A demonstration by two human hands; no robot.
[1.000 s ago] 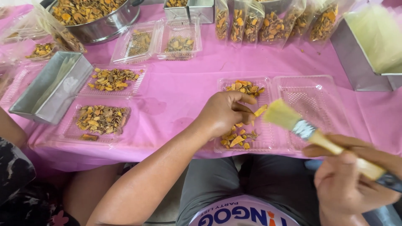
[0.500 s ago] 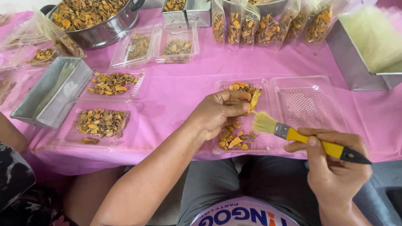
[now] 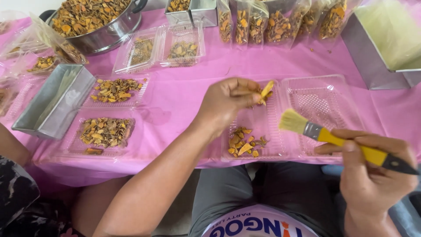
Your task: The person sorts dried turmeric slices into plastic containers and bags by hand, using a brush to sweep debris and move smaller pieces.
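Left hand (image 3: pixel 228 103) is curled up, pinching a thin yellow-orange dried slice (image 3: pixel 266 91) between thumb and fingertips, held just above the far end of an open clear plastic clamshell box (image 3: pixel 333 87). That box is flimsy see-through stuff with a ribbed, dimpled bottom, two shallow halves lying side by side on the pink tablecloth (image 3: pixel 184 94). The near corner of its left half has a small heap of chips (image 3: pixel 244 144), dry and curly, brown to orange.

Right hand (image 3: pixel 372 175) is closed around a paintbrush (image 3: pixel 333 138): yellow handle with a black tip, shiny metal collar, pale flat bristles pointing left over the seam between the two halves. Can't tell if the bristles actually touch the plastic.

Further left there are two more clear trays (image 3: pixel 107 131) already filled with the same rough chips, next to a long rectangular metal tin (image 3: pixel 52 103). At the back sits a round steel pot (image 3: pixel 98 24) piled high with the dried stuff, plus a row of stuffed clear bags (image 3: pixel 280 22) standing along the far edge.
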